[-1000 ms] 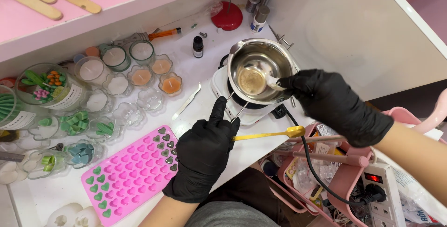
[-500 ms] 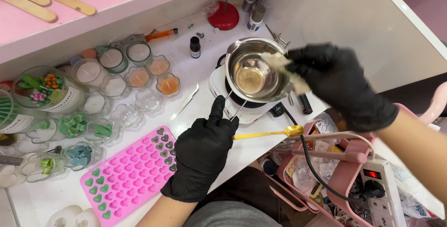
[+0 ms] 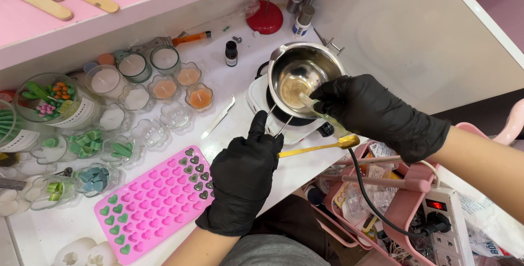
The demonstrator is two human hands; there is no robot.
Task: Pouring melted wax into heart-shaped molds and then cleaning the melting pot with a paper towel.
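Gloves cover both my hands, black and tight. My left hand (image 3: 244, 174) sits at six o'clock, fingers curled round the wire handle (image 3: 277, 124) of the steel melting pot (image 3: 302, 77), which stands on a small white hotplate (image 3: 273, 107) on the surface (image 3: 229, 129). My right hand (image 3: 376, 110), coming from three o'clock, pinches a clear plastic piece (image 3: 312, 104) over the pot's rim. A gold spoon (image 3: 319, 146) lies just beside the left hand. At eight o'clock lies a pink heart mould (image 3: 155, 203), partly filled with green.
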